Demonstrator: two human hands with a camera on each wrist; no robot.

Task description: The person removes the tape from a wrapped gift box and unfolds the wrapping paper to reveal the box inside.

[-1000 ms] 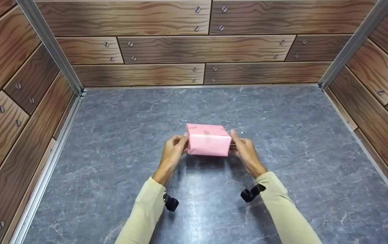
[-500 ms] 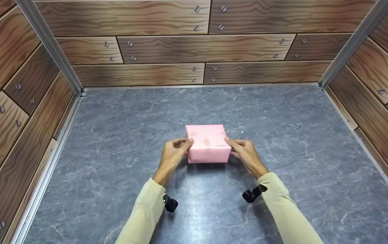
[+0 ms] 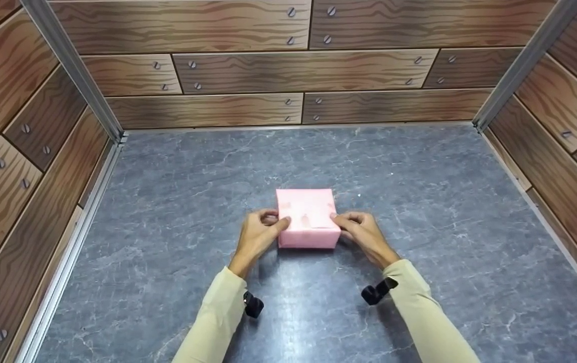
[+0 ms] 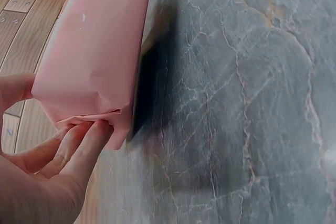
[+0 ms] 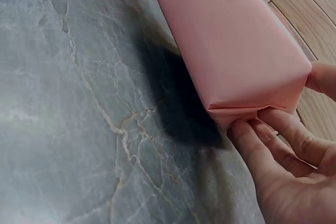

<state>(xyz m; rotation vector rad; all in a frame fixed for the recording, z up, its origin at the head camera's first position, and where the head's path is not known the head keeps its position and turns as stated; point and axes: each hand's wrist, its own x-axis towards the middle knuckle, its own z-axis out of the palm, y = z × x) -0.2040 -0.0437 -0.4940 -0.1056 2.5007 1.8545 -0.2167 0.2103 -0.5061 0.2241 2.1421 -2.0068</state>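
Note:
A box wrapped in pink paper (image 3: 308, 209), with bits of tape on its top, is held between my two hands close over the grey marbled tabletop. My left hand (image 3: 259, 234) grips its left end, thumb on the top edge. On the opposite end, my right hand (image 3: 364, 233) grips it the same way. In the left wrist view, the fingertips (image 4: 100, 128) press the folded paper at the end of the pink box (image 4: 100, 40). The right wrist view has several fingers (image 5: 252, 142) against the other folded end, and a dark shadow lies beneath the box (image 5: 231, 40).
Wood-print panels (image 3: 240, 73) wall the back and both sides of the grey marbled surface (image 3: 182, 176). Metal rails (image 3: 74, 75) run up the back corners. A small black camera (image 3: 254, 304) is strapped to each sleeved wrist.
The pink box has tipped so more of its top faces me, and it has come slightly nearer and lower. Both thumbs have moved from its sides onto its top edges.

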